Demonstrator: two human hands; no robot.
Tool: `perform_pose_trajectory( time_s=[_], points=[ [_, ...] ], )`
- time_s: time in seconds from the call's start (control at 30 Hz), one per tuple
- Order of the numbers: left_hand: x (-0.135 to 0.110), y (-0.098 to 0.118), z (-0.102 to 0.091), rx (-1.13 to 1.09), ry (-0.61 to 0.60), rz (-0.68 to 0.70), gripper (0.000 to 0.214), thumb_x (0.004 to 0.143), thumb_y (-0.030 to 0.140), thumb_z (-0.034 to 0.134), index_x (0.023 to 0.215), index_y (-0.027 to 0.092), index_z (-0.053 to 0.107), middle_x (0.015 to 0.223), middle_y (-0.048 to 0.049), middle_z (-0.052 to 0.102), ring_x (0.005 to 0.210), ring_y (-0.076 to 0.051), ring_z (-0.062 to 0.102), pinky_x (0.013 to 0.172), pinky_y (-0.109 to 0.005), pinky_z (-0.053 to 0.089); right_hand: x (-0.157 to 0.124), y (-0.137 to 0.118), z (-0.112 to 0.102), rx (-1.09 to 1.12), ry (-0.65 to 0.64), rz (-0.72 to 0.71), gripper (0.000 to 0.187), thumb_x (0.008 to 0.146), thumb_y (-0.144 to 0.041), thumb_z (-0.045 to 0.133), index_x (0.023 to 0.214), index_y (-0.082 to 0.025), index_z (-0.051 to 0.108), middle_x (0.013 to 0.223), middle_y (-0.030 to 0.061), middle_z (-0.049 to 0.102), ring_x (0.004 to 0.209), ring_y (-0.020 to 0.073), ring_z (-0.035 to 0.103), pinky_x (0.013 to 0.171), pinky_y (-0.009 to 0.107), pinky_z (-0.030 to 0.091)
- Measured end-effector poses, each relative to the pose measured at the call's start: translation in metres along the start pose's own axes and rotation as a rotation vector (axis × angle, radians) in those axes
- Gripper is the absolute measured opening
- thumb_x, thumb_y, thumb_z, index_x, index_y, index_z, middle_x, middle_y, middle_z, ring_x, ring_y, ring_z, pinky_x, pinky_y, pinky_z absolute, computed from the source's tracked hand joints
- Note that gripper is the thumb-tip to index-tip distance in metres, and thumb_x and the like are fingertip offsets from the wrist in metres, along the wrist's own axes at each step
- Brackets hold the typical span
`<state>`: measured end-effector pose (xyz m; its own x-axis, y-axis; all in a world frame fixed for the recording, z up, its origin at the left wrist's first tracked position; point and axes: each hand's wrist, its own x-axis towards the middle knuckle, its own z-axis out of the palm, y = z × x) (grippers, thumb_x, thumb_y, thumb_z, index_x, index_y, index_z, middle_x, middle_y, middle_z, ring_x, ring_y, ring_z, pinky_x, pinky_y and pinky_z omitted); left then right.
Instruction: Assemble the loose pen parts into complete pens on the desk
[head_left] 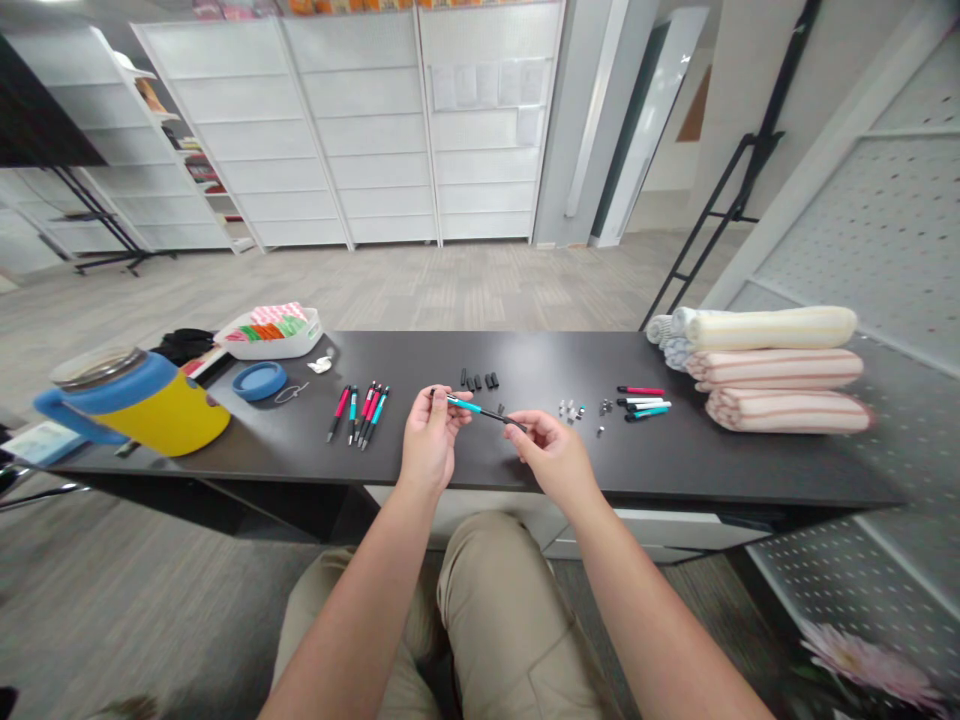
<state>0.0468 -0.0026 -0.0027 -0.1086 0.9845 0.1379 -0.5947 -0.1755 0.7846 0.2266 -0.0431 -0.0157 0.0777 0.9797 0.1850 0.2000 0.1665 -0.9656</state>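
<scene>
Teal at the centre of view: gripping a pen (465,404) by its ten-o'clock end in the curled left hand (433,432), and pinching its black four-o'clock end between the nearly closed fingertips of the right hand (553,450). Apparently fitting or parting the black section, cannot tell which; likely calls for steadying the barrel and working that end in line, near black sleeves (478,383) at twelve.
</scene>
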Motion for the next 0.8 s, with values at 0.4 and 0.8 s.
perform_pose_trajectory(
  time_s=[0.4,0.8],
  points=[
    [-0.0013,-0.0002,-0.0007,0.057,-0.109,-0.096,0.036,0.086,0.044,0.083,0.101,0.018,0.063,0.102,-0.0123,0.079,0.074,-0.015,0.073,0.073,-0.027,0.059,0.0012,0.0001,-0.0029,0.169,-0.033,0.051,0.043,0.087,-0.056,0.073,0.107,-0.018,0.075,0.088,0.0082,0.078,0.063,0.0146,0.062,0.061,0.028,0.051],
    [0.0001,-0.0017,0.0000,0.115,-0.183,-0.163,0.036,0.088,0.046,0.081,0.100,0.016,0.065,0.104,-0.0149,0.079,0.077,-0.017,0.075,0.076,-0.030,0.061,0.0010,-0.0008,-0.0048,0.180,-0.038,0.063,0.042,0.085,-0.055,0.076,0.102,-0.017,0.076,0.085,0.0083,0.079,0.061,0.0147,0.063,0.060,0.028,0.053]
  ],
)
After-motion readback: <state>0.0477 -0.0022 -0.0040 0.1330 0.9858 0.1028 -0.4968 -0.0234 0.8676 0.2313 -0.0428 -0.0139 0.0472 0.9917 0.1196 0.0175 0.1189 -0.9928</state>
